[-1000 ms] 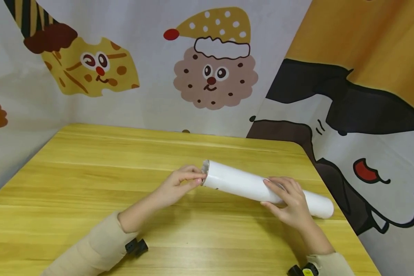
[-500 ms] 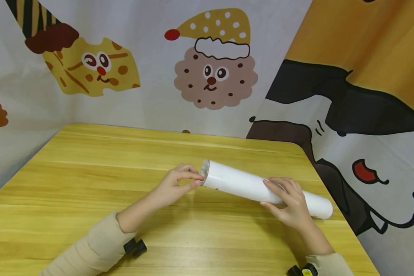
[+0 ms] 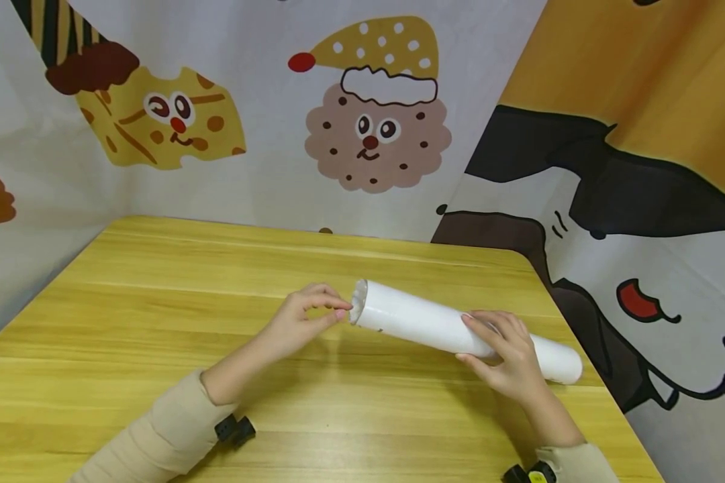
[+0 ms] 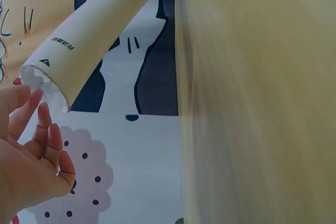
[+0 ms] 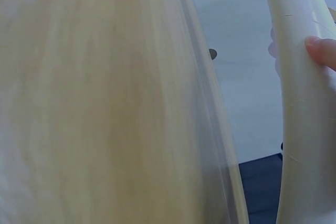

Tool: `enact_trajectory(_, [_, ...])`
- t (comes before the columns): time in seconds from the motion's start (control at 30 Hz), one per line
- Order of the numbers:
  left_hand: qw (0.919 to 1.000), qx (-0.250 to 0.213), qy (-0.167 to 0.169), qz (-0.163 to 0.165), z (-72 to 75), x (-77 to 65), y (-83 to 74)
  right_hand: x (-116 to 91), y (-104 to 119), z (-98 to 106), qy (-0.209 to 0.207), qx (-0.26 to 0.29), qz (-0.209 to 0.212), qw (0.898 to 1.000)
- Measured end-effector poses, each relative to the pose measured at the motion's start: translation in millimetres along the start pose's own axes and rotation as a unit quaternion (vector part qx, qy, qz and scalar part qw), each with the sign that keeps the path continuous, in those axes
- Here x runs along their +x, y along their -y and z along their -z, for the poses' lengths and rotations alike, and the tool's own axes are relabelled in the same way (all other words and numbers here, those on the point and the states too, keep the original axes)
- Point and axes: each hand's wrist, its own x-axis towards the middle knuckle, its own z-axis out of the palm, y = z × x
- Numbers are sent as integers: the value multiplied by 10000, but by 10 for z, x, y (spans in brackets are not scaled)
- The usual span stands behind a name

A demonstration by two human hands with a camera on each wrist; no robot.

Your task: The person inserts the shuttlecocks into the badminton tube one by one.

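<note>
A long white cardboard tube [image 3: 425, 318] slants across the table, its left end raised. My right hand [image 3: 507, 352] grips it around the middle, fingers over the top and thumb on the near side. Crumpled white paper-like material [image 3: 358, 303] fills the tube's left mouth and bulges slightly past the rim. My left hand [image 3: 302, 318] pinches the edge of this material between thumb and index finger. In the left wrist view, small dark print marks the tube [image 4: 68, 59] near its mouth, and the other fingers of the left hand [image 4: 37, 156] are loosely bent.
The wooden table [image 3: 187, 322] lies under both hands, with its right edge near the tube's far end. A cartoon-printed cloth [image 3: 266, 168] hangs behind and to the right of it. Wrist cameras [image 3: 235, 431] sit on both sleeves.
My left hand has moved slightly left, away from the tube's mouth, and a little more of the crumpled material shows at the rim. The right hand and tube stay almost still.
</note>
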Motion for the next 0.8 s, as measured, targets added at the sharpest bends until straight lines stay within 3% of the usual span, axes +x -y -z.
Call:
enact_trajectory(0.5, [9966, 442, -595, 371, 371, -63, 140, -61, -117, 32, 258, -701, -529, 9958])
enact_trajectory(0.8, [9923, 691, -837, 600, 596, -155, 239, -135, -189, 48, 548, -1095, -1010, 9873])
